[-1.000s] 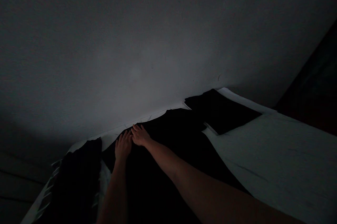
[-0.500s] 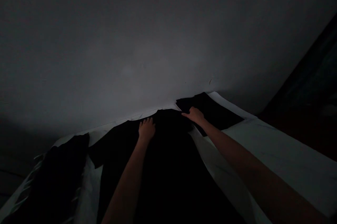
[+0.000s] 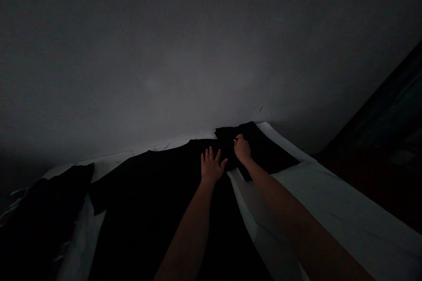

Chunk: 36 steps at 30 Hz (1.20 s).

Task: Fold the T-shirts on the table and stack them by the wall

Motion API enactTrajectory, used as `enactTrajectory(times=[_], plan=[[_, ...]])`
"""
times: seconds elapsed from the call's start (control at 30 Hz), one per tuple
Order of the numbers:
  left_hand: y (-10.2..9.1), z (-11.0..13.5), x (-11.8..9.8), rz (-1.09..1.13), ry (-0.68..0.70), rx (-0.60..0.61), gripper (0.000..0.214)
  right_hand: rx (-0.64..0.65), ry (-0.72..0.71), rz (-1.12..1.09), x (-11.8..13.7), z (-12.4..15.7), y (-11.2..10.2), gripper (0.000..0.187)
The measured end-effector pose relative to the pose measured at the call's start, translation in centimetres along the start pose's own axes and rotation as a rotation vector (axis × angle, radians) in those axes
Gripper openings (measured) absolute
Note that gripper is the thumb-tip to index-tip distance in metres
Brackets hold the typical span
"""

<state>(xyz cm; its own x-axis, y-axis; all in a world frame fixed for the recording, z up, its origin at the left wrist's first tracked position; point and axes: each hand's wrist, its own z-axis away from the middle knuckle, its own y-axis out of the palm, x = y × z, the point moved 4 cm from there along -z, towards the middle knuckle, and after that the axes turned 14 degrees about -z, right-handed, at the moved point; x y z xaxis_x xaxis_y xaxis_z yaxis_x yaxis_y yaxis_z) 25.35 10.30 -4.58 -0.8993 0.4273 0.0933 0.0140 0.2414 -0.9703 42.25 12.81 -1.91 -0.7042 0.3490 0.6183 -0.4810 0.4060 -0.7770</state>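
Observation:
A black short-sleeved T-shirt (image 3: 148, 210) lies spread flat over a pale, marble-patterned surface (image 3: 329, 202). My left hand (image 3: 212, 167) rests flat on its upper right part, near the shoulder, fingers spread. At the end of the right sleeve is my right hand (image 3: 242, 148), its fingers curled together as if pinching the dark cloth. The low light hides exactly where the sleeve edge runs between those fingers. Just beyond that hand lies a flat black piece (image 3: 268, 147), with the sleeve close against it.
Another dark cloth (image 3: 49, 210) with pale strands along its edges lies at the left. A white sheet-like strip (image 3: 283, 138) shows beside the black piece. The grey wall (image 3: 184, 65) rises right behind the surface. Dark space (image 3: 379, 171) lies past the right edge.
My left hand has slid right across the shirt, from near the collar to the right shoulder, and its fingers have spread. My right hand has curled its fingers at the sleeve. The view has shifted slightly.

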Motion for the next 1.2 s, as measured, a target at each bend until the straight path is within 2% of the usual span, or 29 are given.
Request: enactTrajectory(times=[0.13, 0.23, 0.33, 0.47, 0.53, 0.63, 0.77, 0.83, 0.9, 0.97, 1.07, 1.13, 1.2], plan=[[-0.2, 0.1, -0.1, 0.031, 0.009, 0.040, 0.064, 0.021, 0.005, 0.064, 0.4, 0.2, -0.1, 0.035], [-0.2, 0.3, -0.2, 0.044, 0.000, 0.060, 0.065, -0.003, -0.046, 0.098, 2.0, 0.7, -0.1, 0.038], [-0.3, 0.1, -0.3, 0.064, 0.000, 0.099, 0.063, 0.005, -0.181, 0.091, 5.5, 1.3, 0.7, 0.035], [-1.2, -1.1, 1.0, 0.125, 0.027, 0.229, 0.051, 0.166, -0.381, 0.031, 11.1, 3.0, 4.0, 0.029], [-2.1, -0.9, 3.3, 0.153, 0.004, 0.223, 0.053, 0.211, -0.428, 0.008, 12.9, 4.3, 5.7, 0.035], [-3.1, 1.5, 8.9, 0.121, -0.131, 0.131, 0.053, 0.207, -0.456, -0.014, 13.4, 7.1, 7.7, 0.046], [-2.4, 7.4, 18.1, -0.119, -0.384, 0.066, 0.060, 0.270, -0.494, 0.039, 10.1, 10.8, 9.1, 0.061], [-2.0, 9.4, 21.5, -0.196, -0.371, 0.097, 0.065, 0.348, -0.552, 0.101, 8.1, 11.7, 9.0, 0.065], [-2.0, 10.4, 23.4, -0.218, -0.311, 0.128, 0.064, 0.391, -0.553, 0.159, 6.9, 11.8, 8.3, 0.065], [-2.6, 10.7, 23.7, -0.224, -0.319, 0.158, 0.064, 0.355, -0.481, 0.208, 6.9, 11.6, 7.3, 0.066], [-4.0, 11.0, 21.3, -0.235, -0.409, 0.147, 0.067, 0.270, -0.480, 0.208, 9.5, 13.5, 7.0, 0.066], [-4.6, 12.2, 18.4, -0.218, -0.327, 0.112, 0.064, 0.307, -0.582, 0.159, 11.6, 16.8, 7.6, 0.061], [-4.8, 15.0, 16.4, -0.189, -0.157, 0.107, 0.060, 0.383, -0.655, 0.121, 12.1, 20.7, 8.0, 0.058]])
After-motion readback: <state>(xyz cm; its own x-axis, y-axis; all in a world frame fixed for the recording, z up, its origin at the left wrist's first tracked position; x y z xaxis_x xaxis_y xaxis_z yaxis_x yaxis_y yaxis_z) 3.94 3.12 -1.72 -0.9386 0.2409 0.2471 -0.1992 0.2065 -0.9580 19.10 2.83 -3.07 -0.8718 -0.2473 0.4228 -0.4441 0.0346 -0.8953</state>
